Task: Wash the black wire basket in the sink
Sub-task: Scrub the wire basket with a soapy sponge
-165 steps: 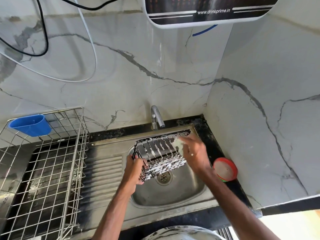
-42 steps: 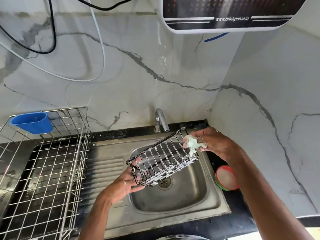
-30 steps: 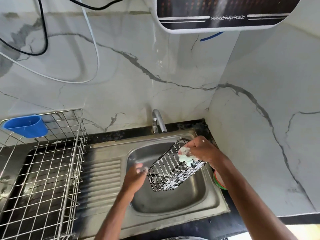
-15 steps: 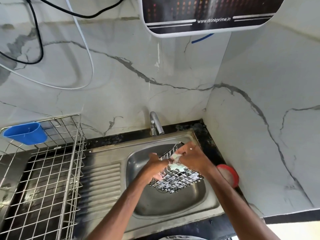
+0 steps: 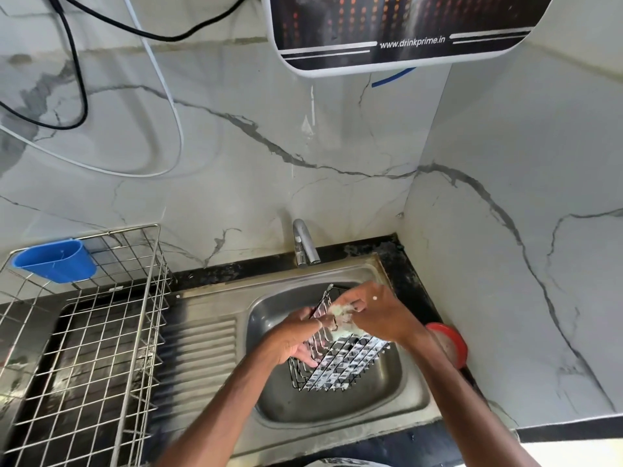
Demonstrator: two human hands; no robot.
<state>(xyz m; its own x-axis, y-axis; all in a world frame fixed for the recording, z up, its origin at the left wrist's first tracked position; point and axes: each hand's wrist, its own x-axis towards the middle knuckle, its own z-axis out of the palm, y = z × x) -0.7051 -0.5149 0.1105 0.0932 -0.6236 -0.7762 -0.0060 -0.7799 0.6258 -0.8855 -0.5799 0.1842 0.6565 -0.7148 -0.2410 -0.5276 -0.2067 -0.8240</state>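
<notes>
Foam (image 5: pixel 351 358) covers black wire basket (image 5: pixel 332 372) over sink (image 5: pixel 337 411); left hand (image 5: pixel 296 342) grips its side, right hand (image 5: pixel 379 318) pinches scrubber (image 5: pixel 340 313).

Basket (image 5: pixel 340 365): black wire, grid flecked white with suds. Scrub pad (image 5: pixel 340 315): pale greenish-white. Sink (image 5: pixel 337 409): dull silver steel. Tap (image 5: pixel 305 244): chrome. Counter (image 5: pixel 404 264): black. Wall (image 5: pixel 236 163): white marble, grey veins. Dish rack (image 5: pixel 101 332): silver grid. Cup (image 5: pixel 54 264): blue. Tub (image 5: pixel 450 342): red rim. Purifier (image 5: pixel 387 28): black panel, orange dots, white edge. Cables: black (image 5: pixel 77 79), white (image 5: pixel 168 106).
</notes>
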